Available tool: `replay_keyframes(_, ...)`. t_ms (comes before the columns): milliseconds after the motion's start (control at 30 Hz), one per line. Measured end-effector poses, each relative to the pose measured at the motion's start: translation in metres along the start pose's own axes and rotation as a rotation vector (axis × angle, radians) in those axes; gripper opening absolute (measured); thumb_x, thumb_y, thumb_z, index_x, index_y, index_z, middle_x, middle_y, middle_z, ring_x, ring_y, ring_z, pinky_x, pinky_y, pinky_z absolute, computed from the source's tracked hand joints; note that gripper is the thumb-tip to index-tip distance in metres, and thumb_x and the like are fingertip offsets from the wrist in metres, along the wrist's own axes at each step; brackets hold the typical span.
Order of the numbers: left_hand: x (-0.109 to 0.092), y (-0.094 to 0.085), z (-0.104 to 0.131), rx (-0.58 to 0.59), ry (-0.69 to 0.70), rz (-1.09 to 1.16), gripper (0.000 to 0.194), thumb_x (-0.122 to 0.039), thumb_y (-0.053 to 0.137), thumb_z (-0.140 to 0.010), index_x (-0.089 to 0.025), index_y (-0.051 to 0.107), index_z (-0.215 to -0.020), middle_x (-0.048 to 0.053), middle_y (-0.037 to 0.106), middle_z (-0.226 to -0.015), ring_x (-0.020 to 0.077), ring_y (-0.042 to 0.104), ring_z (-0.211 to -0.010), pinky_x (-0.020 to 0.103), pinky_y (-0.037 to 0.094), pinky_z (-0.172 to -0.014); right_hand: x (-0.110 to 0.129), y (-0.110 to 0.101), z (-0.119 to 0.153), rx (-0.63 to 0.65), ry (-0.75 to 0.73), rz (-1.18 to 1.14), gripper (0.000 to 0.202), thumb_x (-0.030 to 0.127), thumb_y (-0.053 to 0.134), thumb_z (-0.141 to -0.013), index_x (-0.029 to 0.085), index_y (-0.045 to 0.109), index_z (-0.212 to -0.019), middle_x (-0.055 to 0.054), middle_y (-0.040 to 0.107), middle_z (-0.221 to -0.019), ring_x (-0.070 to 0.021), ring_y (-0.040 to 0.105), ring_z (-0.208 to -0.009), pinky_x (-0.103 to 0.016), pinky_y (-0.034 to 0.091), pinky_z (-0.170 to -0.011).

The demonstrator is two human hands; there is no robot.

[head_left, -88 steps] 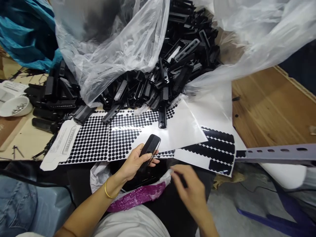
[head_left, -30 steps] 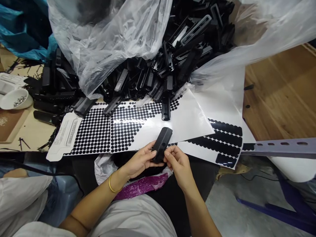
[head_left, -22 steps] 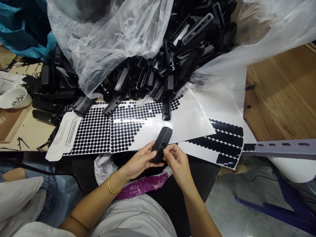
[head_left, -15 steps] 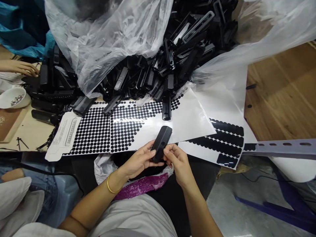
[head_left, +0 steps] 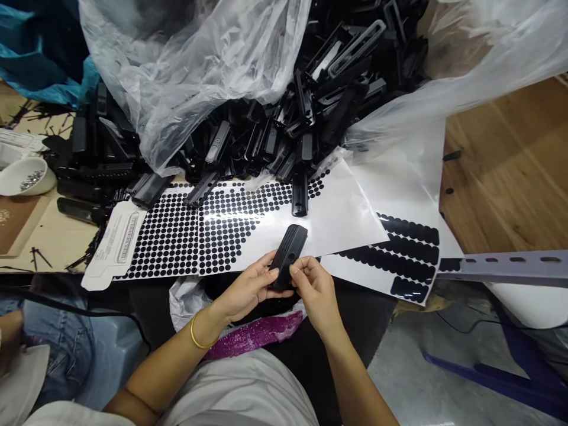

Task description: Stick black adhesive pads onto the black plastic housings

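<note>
The left hand has its fingers closed on the case, thumb on the upper face, other fingers beneath. The right hand has its fingers set narrow, thumb and index fingertip together at the right edge of the case; whether they pinch a small part cannot be told.

At left, a person's jeans show beside a blue stool. The counter carries, left to right, a white bowl of small shiny parts, a flattened carton, a dotted sheet and a sheet with black bands. Black parts are heaped behind the sheets, partly under a clear bag. At right are a wood panel, a slotted bar and a grey floor.

The case is located between the hands, near the front edge of the counter. It is black, elongated and rounded at the upper end, with a ribbed-looking face and a dark round spot near the right thumb. It is tilted, upper end to the right.
</note>
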State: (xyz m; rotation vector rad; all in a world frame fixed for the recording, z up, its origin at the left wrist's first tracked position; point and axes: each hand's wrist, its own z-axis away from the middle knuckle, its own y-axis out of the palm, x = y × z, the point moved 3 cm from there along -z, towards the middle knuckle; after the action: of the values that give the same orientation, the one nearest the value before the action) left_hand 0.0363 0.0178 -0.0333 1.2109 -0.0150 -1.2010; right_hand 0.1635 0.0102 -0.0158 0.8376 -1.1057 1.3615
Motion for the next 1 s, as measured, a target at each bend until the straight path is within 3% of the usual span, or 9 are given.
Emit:
replay_keyframes(667,-0.008,0.004,0.002,-0.094,0.049,-0.244,0.051,-0.024,0.067,-0.075,-0.023,0.050,-0.122,0.007,0.062,-0.110,0.0210,0.058,-0.103,0.034,0.053,-0.084,0.005,0.007,0.000,-0.030,-0.094,0.146,0.014,0.028,0.050,-0.080,0.021,0.048,-0.069,0.003,0.050,-0.060,-0.0107,0.049,-0.051,-0.021,0.044,-0.045)
replay_keyframes(1000,0.000,-0.002,0.000,-0.089,0.076,-0.293,0.048,-0.022,0.062,-0.078,-0.022,0.047,-0.124,0.007,0.061,-0.111,0.0201,0.056,-0.104,0.034,0.050,-0.088,-0.002,0.010,0.001,-0.047,-0.209,0.467,0.008,0.026,0.043,-0.083,0.022,0.042,-0.076,0.002,0.053,-0.064,-0.0141,0.054,-0.054,-0.027,0.043,-0.052)
